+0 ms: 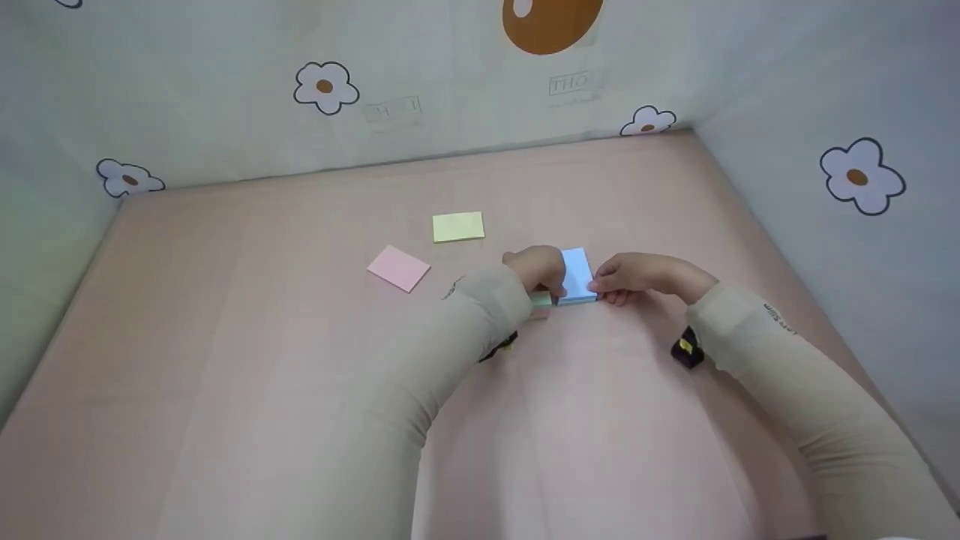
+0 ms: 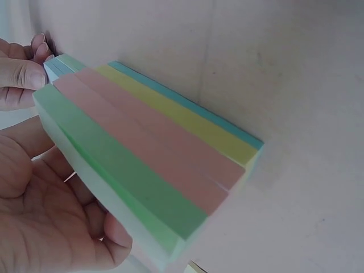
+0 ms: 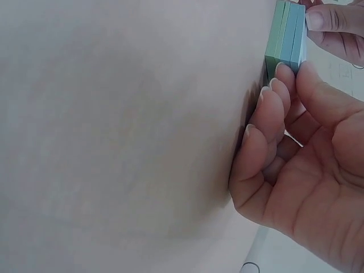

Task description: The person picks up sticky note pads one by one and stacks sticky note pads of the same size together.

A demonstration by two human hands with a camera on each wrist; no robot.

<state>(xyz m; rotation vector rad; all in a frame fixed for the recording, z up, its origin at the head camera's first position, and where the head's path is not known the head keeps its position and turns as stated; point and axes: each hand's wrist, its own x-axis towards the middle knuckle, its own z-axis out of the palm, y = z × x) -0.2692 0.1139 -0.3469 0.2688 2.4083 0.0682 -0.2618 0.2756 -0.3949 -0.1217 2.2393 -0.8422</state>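
Note:
A stack of sticky note pads (image 1: pixel 576 274) with a light blue top lies between the hands; the right wrist view shows green and blue layers in it. My right hand (image 1: pixel 645 274) pinches its near right corner between thumb and fingertips, other fingers curled. My left hand (image 1: pixel 538 268) holds the stack's left edge with its fingertips. Close by the left hand stands a second stack of pads (image 2: pixel 142 142), green, pink, yellow and blue in layers. In the head view the left hand and sleeve partly cover this second stack.
A yellow sticky note pad (image 1: pixel 458 226) and a pink pad (image 1: pixel 398 268) lie farther left on the pink-covered table (image 1: pixel 262 337). White walls with flower prints (image 1: pixel 326 88) bound the table at the back and sides.

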